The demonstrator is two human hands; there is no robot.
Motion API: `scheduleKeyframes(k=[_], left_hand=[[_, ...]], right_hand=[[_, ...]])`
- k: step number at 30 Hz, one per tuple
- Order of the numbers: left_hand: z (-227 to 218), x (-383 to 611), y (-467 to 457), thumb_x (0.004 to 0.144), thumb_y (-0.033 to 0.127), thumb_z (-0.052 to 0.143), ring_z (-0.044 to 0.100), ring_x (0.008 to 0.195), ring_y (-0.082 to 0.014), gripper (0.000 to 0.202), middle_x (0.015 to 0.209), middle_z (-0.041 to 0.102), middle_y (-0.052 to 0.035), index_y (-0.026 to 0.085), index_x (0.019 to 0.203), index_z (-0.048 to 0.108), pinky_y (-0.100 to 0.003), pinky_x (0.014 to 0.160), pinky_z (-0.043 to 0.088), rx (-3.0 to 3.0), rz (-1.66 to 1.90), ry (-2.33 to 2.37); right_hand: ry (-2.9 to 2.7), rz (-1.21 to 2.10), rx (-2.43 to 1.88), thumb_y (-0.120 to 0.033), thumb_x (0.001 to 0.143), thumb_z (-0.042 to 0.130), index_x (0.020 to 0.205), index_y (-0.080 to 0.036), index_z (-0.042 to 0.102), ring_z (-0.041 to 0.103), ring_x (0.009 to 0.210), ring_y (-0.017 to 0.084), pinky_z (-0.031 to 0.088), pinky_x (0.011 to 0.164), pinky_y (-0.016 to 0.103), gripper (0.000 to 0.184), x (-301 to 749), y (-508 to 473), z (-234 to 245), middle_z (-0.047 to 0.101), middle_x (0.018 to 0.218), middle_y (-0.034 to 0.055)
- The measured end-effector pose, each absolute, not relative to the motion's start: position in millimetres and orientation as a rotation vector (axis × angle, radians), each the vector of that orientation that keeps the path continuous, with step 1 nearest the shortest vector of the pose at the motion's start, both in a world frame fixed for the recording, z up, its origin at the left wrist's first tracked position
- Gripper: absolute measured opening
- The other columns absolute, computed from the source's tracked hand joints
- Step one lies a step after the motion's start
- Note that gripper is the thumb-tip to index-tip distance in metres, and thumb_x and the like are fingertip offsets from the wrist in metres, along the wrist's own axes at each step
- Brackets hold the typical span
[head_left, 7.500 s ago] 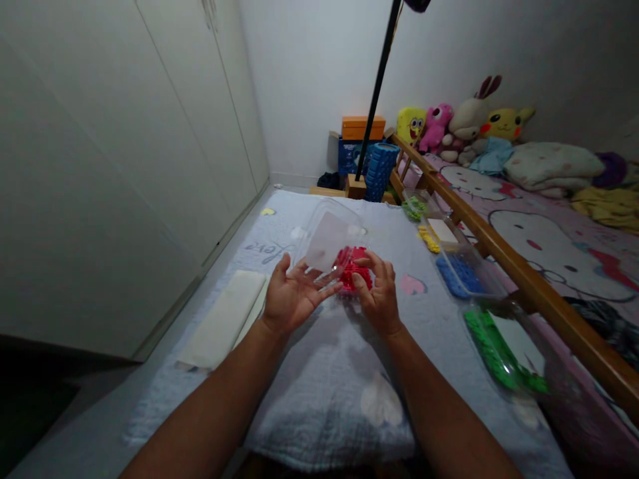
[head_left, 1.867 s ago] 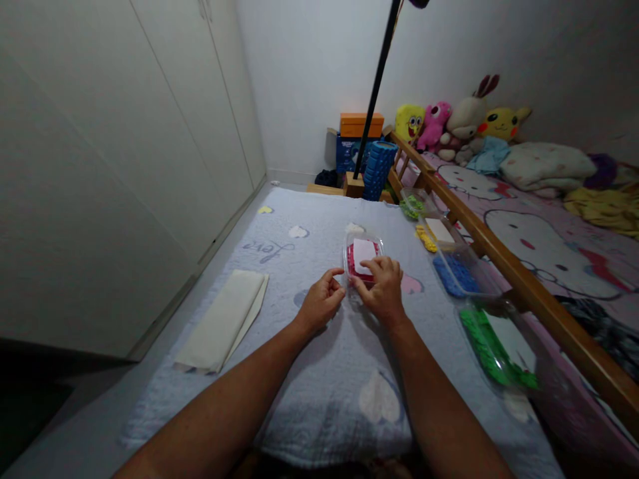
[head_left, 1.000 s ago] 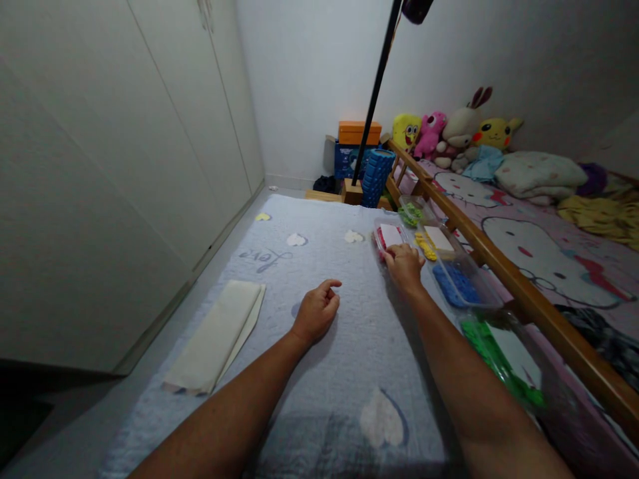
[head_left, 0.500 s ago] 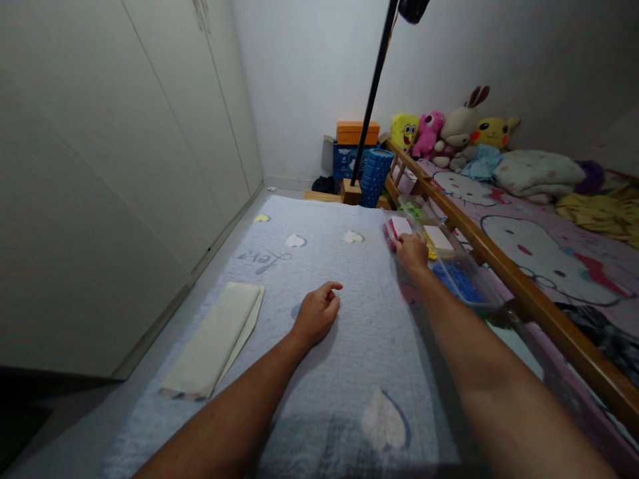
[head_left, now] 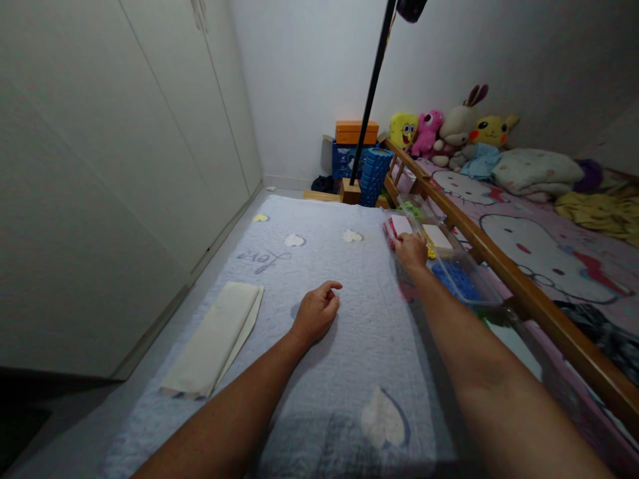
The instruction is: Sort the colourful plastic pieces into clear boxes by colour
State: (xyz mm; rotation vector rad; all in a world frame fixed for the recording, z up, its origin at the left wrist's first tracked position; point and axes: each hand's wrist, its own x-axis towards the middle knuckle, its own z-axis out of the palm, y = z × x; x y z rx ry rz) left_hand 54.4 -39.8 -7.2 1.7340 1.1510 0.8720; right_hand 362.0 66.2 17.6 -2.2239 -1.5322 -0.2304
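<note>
My left hand [head_left: 318, 311] rests on the pale blue quilted cover [head_left: 319, 259] with the index finger stretched out and the others loosely bent; nothing is in it. My right hand [head_left: 412, 251] reaches to the near edge of a clear plastic box [head_left: 387, 234] holding red pieces and a white card [head_left: 400, 225]. Its fingers are bent together at that box, and what lies between the fingertips is hidden. Just right of this hand is a clear box with yellow pieces [head_left: 431, 253] and a pale card [head_left: 437, 237]. Blue pieces [head_left: 455, 279] fill another box nearer me.
A folded cream cloth [head_left: 212, 339] lies at the left. Green pieces [head_left: 410, 209] sit in a farther box. A wooden bed rail [head_left: 479, 243] runs along the right. Beyond the cover stand a black pole [head_left: 370, 100] and a blue foam roller [head_left: 375, 178].
Both hands stay in practically the same places; the view has shifted very slightly.
</note>
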Motion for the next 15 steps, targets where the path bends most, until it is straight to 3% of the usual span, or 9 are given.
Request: scheduleKeyframes(k=[9,15], left_hand=[[-8,55,-39,0.088,0.026,0.051,0.05,0.06,-0.0129,0.03,0.066,0.053,0.0044,0.019,0.111,0.068,-0.026,0.063,0.037,1.747,0.878,1.154],[-8,55,-38,0.086,0.026,0.052,0.051,0.061,-0.0131,0.03,0.067,0.054,0.004,0.019,0.11,0.069,-0.026,0.063,0.037,1.752,0.881,1.151]], right_hand=[[-1.478,-0.299,-2.145,-0.024,0.094,0.055,0.111,-0.011,0.075,0.048,0.114,0.029,0.038,0.097,0.04,0.03,349,54,22,0.062,0.119,0.02],[-1.621,-0.275,-1.986,-0.022,0.089,0.058,0.114,-0.016,0.073,0.051,0.115,0.03,0.04,0.101,0.042,0.03,314,17,7,0.062,0.122,0.0155]])
